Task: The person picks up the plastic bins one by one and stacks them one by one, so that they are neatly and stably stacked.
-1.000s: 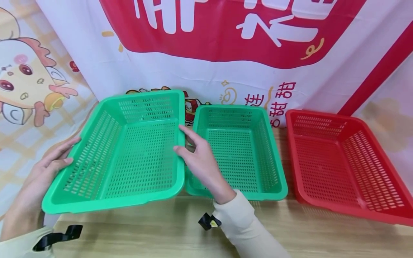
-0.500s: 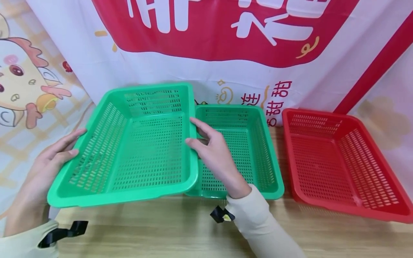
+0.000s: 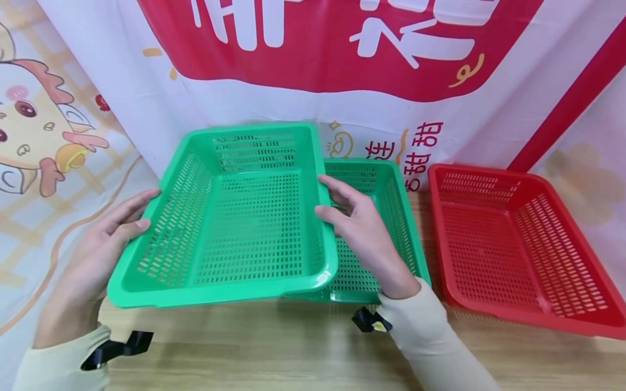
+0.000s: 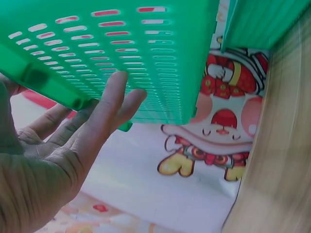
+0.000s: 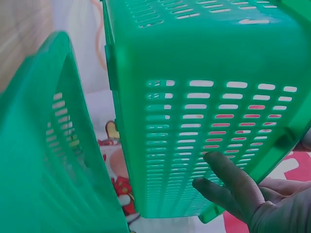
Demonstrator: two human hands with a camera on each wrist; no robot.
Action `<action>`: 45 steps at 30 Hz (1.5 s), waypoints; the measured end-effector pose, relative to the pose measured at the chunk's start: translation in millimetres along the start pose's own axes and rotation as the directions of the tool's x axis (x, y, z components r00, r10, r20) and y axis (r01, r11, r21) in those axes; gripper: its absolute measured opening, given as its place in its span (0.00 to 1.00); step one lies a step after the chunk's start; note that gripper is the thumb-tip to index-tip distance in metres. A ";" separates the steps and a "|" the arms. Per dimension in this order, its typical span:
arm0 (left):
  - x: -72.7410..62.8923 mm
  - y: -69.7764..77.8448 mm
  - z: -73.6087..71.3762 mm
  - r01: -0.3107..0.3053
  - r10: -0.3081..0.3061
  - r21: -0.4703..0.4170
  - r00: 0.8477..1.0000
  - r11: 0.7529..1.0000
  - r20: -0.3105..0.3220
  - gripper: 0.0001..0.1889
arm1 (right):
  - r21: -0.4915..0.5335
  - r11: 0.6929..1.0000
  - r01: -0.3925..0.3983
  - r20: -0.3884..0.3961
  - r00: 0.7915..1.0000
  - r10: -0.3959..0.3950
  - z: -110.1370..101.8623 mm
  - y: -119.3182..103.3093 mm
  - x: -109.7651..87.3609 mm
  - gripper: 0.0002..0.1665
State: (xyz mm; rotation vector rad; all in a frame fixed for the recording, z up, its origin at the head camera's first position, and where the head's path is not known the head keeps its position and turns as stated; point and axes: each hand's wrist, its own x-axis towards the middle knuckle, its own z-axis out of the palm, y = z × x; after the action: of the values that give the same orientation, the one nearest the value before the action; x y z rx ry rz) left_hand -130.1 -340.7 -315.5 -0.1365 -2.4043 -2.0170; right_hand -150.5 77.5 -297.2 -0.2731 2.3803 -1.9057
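My two hands hold a green plastic basket point(image 3: 220, 296) with slotted walls, raised and tilted above the table. On its left side, my left hand point(image 3: 100, 252) grips the rim with the thumb on top. My right hand point(image 3: 364, 231) grips the opposite rim, thumb on top as well. Both wrist views show fingers spread under the rim against the outer slotted wall point(image 5: 194, 145). A second green basket point(image 3: 408, 217), partly hidden by the held one and my right hand, stands on the table behind it. Nothing lies in the held basket.
A red basket point(image 3: 442, 233) stands at the right, beside the second green one. Behind them hangs a printed cloth point(image 3: 244, 100), and a patterned cloth point(image 3: 29, 217) lines the left side. The wooden table point(image 3: 235, 347) runs along the front.
Both hands have carried the held green basket to the right and slightly up, so it covers more of the second green basket. The standing baskets keep their places.
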 end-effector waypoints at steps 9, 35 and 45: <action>9.9 7.9 30.3 0.016 -0.007 -0.075 0.993 0.997 0.119 0.30 | -0.011 1.000 0.005 -0.041 0.999 -0.005 -34.5 6.7 -9.1 0.32; 37.6 28.6 121.0 0.071 -0.061 -0.033 0.967 0.997 0.249 0.34 | -0.092 0.989 -0.115 -0.184 0.978 0.097 -107.1 28.5 -43.2 0.43; 49.7 25.0 140.8 0.063 -0.056 -0.021 0.968 0.998 0.245 0.33 | -0.072 0.991 -0.115 -0.225 0.970 0.096 -122.6 36.7 -42.7 0.39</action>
State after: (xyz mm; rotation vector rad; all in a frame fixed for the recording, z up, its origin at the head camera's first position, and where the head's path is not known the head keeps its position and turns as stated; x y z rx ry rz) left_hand -170.1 -194.7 -312.9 -0.3366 -2.5484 -2.1796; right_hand -133.0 210.8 -307.6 0.0649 2.5596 -1.8798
